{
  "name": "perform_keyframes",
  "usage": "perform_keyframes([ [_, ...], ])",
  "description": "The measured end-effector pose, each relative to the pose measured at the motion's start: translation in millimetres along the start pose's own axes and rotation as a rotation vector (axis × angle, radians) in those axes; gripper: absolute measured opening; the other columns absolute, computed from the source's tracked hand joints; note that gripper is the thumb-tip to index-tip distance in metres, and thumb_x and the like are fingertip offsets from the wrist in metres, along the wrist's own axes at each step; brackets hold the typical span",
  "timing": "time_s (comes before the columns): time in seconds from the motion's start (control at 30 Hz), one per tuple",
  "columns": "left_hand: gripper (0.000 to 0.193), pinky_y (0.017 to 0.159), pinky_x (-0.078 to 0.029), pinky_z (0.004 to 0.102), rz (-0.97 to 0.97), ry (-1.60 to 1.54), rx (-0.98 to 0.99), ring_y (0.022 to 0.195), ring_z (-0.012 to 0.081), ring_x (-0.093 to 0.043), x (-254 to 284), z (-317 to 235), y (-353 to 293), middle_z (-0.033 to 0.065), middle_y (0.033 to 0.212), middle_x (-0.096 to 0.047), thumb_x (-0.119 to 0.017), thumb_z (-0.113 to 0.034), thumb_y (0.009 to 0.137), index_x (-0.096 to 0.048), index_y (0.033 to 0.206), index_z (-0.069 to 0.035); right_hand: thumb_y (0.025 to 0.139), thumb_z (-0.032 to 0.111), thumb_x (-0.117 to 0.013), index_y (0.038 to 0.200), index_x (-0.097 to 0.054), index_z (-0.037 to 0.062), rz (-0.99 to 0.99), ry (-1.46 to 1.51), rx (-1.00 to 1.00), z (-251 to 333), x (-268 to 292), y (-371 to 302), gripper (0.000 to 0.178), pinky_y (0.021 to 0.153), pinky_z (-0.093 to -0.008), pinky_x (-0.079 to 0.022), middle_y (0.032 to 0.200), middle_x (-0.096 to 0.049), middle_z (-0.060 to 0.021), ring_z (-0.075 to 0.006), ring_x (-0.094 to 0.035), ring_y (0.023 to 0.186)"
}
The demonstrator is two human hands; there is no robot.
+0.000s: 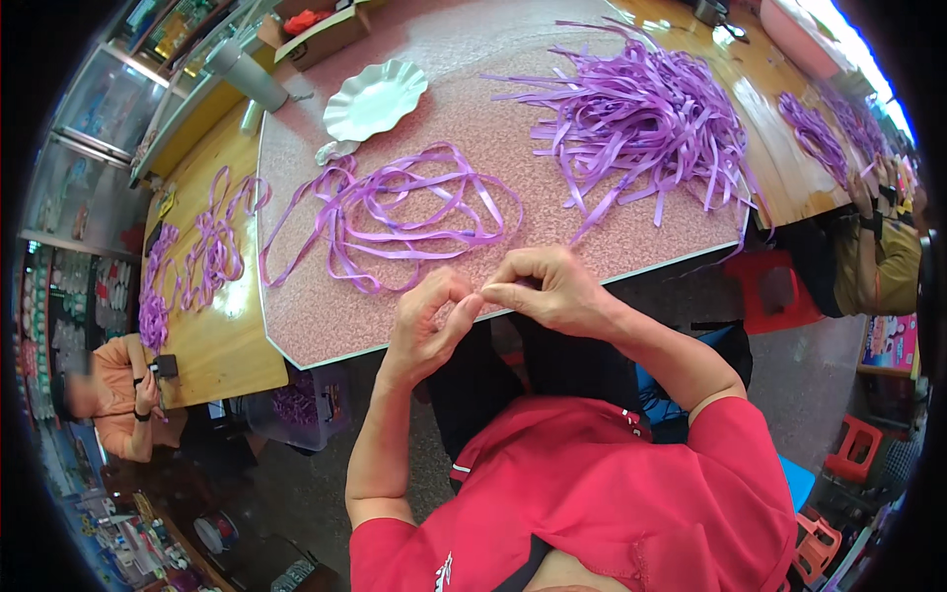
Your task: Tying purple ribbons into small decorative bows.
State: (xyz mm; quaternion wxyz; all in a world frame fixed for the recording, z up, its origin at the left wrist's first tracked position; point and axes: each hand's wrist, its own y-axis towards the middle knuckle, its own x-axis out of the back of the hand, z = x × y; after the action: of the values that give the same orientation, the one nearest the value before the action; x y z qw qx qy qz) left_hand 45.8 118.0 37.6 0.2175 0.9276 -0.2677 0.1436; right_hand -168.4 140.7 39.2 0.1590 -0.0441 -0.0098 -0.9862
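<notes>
My left hand point(426, 321) and my right hand point(545, 286) meet at their fingertips just over the near edge of the pink speckled table point(326, 326). The fingers of both are curled and pinched together; whatever sits between them is too small to make out. A long looped purple ribbon point(395, 212) lies on the table right beyond my hands. Further back on the right rests a big heap of cut purple ribbon strips point(646, 118).
A white scalloped plate point(375, 99) sits at the back of the table. More purple ribbon point(192, 257) lies on the wooden table at left, where a person in orange point(113, 395) sits. Another person point(873, 252) sits at right. Red stools point(779, 291) stand on the floor.
</notes>
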Motion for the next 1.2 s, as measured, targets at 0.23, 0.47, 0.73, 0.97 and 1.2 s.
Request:
perform_keyframes([
  [0.23,0.025,0.065,-0.045,0.0295,0.092,-0.458,0.135,0.068,0.0175,-0.057,20,11,-33,0.0081,0.076,-0.063,-0.057,-0.011,0.097,-0.056,0.074,-0.003,0.091,0.013,-0.072,0.089,-0.07,-0.0012,0.068,-0.069,0.19,-3,-8,-2,0.014,0.063,-0.0274,-0.046,0.074,-0.065,-0.0036,-0.0086,-0.059,0.071],
  [0.47,0.007,0.087,-0.046,0.0319,-0.317,-0.332,0.212,0.092,0.016,-0.059,25,1,-35,0.0066,0.094,-0.063,-0.057,-0.01,0.101,-0.06,0.097,-0.005,0.096,0.02,-0.07,0.094,-0.07,0.0019,-0.049,0.108,-0.1,-5,19,-1,0.018,0.058,-0.0214,-0.038,0.076,-0.058,0.0071,-0.0014,-0.048,0.069],
  [0.73,0.018,0.09,-0.047,0.0272,-0.182,0.006,0.17,0.097,0.0136,-0.061,-4,-11,-15,0.0056,0.103,-0.063,-0.068,-0.005,0.094,-0.062,0.11,-0.001,0.096,0.022,-0.07,0.095,-0.071,0.0009,-0.048,0.194,-0.012,-4,4,2,0.021,0.055,-0.0217,-0.033,0.074,-0.055,0.0081,-0.0004,-0.043,0.066],
  [0.97,0.015,0.09,-0.048,0.0265,-0.25,-0.157,0.144,0.098,0.0131,-0.061,-9,0,-16,0.0068,0.103,-0.062,-0.065,-0.003,0.096,-0.061,0.11,0.0,0.097,0.02,-0.07,0.096,-0.072,0.0006,-0.052,0.117,-0.014,-1,1,0,0.02,0.055,-0.0212,-0.034,0.072,-0.056,0.0076,-0.0008,-0.043,0.065],
  [1.2,0.009,0.086,-0.048,0.0267,-0.24,-0.236,0.144,0.092,0.0124,-0.06,-9,3,-17,0.0061,0.098,-0.063,-0.064,-0.002,0.095,-0.061,0.104,0.0,0.095,0.017,-0.07,0.099,-0.072,0.0,-0.017,0.083,-0.036,2,0,0,0.017,0.057,-0.0212,-0.039,0.073,-0.059,0.0052,-0.0017,-0.05,0.067],
])
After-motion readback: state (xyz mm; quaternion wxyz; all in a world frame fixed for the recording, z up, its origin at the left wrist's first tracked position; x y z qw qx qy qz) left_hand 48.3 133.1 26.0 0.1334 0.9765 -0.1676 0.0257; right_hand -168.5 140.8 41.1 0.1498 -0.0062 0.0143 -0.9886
